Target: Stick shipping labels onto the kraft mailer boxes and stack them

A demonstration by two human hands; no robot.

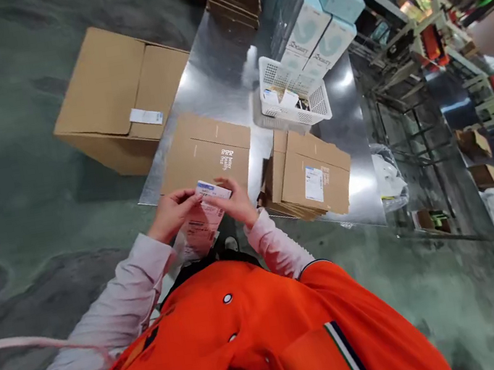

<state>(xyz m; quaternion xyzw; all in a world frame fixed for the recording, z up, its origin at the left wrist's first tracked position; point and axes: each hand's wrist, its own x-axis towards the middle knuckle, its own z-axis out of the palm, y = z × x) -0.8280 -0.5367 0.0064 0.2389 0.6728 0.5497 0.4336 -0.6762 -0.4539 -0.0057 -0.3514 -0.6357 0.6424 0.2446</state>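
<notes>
Steel tbl (211,75), flat cartons (306,175), green concrete flr (20,202), machinery at rt (441,48)

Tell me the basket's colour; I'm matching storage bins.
White: the perforated plastic basket on the steel table, seen in the head view.

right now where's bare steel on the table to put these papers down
Bare steel shows beyond the flat cardboard sheet, beside the white plastic basket, and in a narrow strip between sheet and carton stack. The teal boxes crowd the far end.

Smooth paper label (212,200), shiny steel tabletop (210,72)
</notes>
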